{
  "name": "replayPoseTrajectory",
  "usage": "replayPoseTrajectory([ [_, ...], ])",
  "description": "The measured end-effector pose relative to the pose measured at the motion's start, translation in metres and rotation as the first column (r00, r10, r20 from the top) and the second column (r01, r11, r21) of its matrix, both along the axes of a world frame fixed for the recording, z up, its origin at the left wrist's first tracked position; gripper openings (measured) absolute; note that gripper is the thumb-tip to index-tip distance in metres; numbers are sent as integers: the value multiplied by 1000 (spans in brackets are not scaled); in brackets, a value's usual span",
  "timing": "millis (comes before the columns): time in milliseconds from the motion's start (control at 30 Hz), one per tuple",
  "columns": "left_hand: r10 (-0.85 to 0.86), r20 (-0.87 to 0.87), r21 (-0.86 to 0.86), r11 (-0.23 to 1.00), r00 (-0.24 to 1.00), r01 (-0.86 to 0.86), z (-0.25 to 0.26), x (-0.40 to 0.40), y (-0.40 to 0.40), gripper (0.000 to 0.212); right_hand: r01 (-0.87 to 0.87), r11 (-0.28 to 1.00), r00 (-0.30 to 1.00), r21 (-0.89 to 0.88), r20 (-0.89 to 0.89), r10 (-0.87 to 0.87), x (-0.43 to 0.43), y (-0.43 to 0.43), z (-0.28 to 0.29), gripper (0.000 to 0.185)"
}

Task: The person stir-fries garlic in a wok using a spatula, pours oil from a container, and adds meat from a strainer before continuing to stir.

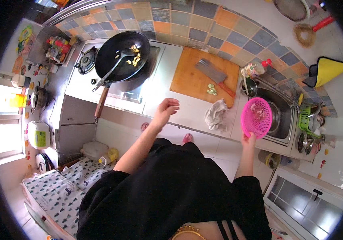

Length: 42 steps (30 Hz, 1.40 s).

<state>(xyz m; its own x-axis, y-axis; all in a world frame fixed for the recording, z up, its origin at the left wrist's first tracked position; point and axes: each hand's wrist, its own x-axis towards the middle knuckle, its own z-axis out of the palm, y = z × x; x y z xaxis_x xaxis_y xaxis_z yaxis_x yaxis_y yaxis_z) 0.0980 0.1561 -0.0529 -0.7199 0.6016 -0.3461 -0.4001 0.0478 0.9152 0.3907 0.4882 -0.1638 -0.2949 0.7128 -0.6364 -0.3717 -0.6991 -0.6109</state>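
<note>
My right hand (248, 139) grips the near rim of a pink plastic colander (256, 127), which holds pieces of pale pink raw meat (258, 111). The colander is over the left edge of the sink. My left hand (166, 111) is empty above the counter's front edge, fingers apart and slightly curled. To its left a black wok (108, 57) stands on the gas stove. A metal spatula (116, 66) leans in the wok beside yellowish chopped pieces (136, 60). On the wooden cutting board (186, 70) lie a cleaver (212, 71) and a small pile of pale green slices (211, 89).
A crumpled white cloth (216, 114) lies near the counter's front edge. A bottle with a red cap (255, 69) and a metal cup (249, 87) stand by the steel sink (285, 120). The wok's wooden handle (102, 101) juts past the counter edge. A green dish rack (305, 118) is at right.
</note>
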Motion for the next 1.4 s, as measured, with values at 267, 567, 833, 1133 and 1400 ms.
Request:
replayPoseTrajectory([
  [267, 384, 166, 14, 920, 908, -392, 23, -98, -135, 25, -163, 981, 980, 107, -101, 174, -91, -65, 75, 28],
  [567, 542, 287, -118, 839, 790, -532, 14, -169, -232, 46, -503, 862, 856, 70, 182, 485, -237, -171, 152, 32],
  [833, 308, 285, -164, 949, 908, -271, -9, -210, -216, 38, -738, 617, 667, 274, 440, 602, -376, -213, 202, 22],
  [1133, 24, 145, -269, 963, 989, 16, -5, -221, -215, 34, -858, -20, 500, 514, 842, 203, -479, -225, 170, 53],
  [1400, 102, 173, -299, 953, 980, -46, 11, -197, -236, 37, -906, -377, 317, 192, 899, -303, -509, -291, 175, 69],
])
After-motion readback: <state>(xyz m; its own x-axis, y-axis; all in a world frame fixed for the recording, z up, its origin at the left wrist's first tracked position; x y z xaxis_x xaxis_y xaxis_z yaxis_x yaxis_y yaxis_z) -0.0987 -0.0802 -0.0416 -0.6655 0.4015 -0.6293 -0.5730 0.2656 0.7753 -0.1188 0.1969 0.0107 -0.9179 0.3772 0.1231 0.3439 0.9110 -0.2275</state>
